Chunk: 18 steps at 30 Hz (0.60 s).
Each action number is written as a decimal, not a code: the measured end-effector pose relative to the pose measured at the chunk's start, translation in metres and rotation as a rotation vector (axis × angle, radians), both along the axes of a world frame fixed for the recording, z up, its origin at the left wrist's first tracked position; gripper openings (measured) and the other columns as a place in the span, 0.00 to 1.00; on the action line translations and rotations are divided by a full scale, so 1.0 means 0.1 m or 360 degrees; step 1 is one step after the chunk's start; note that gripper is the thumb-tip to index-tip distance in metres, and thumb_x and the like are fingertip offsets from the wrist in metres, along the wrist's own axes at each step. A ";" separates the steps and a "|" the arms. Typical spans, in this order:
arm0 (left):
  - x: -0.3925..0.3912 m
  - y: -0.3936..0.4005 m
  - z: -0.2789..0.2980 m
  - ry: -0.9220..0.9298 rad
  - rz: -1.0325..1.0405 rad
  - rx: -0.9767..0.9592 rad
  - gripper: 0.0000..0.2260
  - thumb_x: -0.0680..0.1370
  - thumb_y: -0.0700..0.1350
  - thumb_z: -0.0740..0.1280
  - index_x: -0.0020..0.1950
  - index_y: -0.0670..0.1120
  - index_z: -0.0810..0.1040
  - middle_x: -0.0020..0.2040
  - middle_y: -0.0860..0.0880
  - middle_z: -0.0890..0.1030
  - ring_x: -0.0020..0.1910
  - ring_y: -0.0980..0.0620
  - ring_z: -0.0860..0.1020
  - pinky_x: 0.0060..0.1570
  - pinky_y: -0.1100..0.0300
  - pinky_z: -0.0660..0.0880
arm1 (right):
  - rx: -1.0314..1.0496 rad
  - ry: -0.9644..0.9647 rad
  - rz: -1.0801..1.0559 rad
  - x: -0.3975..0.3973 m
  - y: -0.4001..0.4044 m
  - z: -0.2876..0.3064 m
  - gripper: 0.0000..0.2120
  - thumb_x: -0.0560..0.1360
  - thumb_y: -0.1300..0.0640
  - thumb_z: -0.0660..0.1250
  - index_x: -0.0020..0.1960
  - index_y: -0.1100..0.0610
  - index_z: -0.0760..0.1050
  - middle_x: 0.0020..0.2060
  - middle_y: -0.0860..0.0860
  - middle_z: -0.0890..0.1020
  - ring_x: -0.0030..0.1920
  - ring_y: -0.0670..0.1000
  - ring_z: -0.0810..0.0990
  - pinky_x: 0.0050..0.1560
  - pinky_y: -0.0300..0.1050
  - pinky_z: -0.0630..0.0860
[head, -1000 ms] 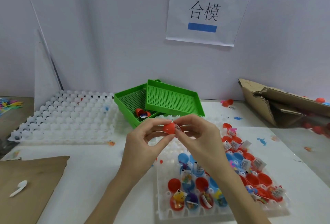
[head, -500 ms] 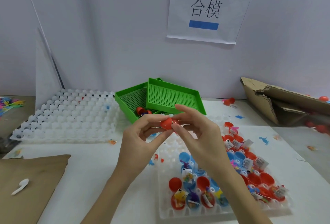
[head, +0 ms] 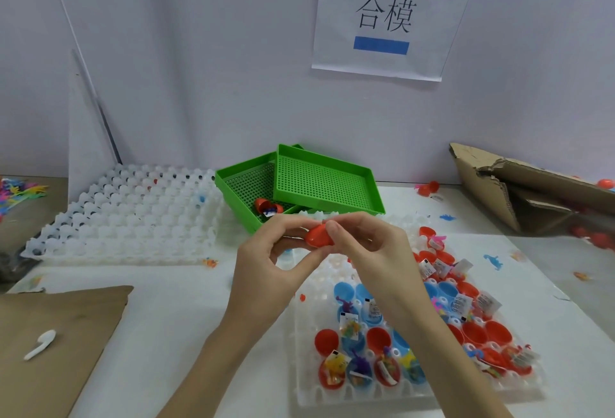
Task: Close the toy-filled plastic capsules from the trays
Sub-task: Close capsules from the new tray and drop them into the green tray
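Red capsule [head: 320,235] pinched between both hands above the desk [head: 186,301], held over the far edge of the near white tray [head: 301,367]. Left hand [head: 269,271] curled round its left side, thumb beneath and fingers [head: 293,222] over the top; right hand [head: 372,251] gripping the right side, thumb tip pressed on the upper seam. Whether fully snapped closed, cannot tell. Below and to the right, open red and blue capsule halves [head: 376,339] seated in the near tray's cells, many holding small toys and paper tags. Further back on the left, a second white tray [head: 133,214] with mostly bare cells. Behind the hands, two green mesh trays [head: 319,181], one tilted across the other, with a red capsule half [head: 264,206] lying in the lower one. Brown cardboard sheet [head: 56,334] at near left carrying a white plastic spoon [head: 40,344]. Torn cardboard box [head: 519,184] at far right. Paper sign [head: 386,14] with two characters and blue tape strips on the wall.
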<state>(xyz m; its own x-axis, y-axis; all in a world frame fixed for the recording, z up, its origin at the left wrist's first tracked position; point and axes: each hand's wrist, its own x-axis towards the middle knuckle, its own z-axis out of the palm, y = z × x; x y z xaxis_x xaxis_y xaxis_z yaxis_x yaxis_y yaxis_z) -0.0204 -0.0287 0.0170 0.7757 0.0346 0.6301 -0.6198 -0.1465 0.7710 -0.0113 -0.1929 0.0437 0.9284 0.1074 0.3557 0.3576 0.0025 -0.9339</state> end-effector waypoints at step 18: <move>-0.02 -0.03 -0.05 -0.0025 0.0216 0.0314 0.19 0.79 0.46 0.71 0.70 0.50 0.80 0.64 0.59 0.82 0.67 0.55 0.77 0.64 0.67 0.73 | 0.0410 0.0314 0.0074 -0.05 0.02 0.04 0.09 0.77 0.58 0.74 0.52 0.65 0.84 0.46 0.60 0.88 0.50 0.58 0.88 0.49 0.41 0.84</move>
<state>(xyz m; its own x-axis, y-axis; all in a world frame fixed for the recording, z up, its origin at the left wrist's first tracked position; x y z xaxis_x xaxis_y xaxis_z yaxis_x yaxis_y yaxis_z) -0.0223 -0.0317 0.0119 0.7626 0.0127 0.6467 -0.5957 -0.3760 0.7098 -0.0167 -0.1910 0.0473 0.9783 0.0811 0.1906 0.1639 0.2598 -0.9517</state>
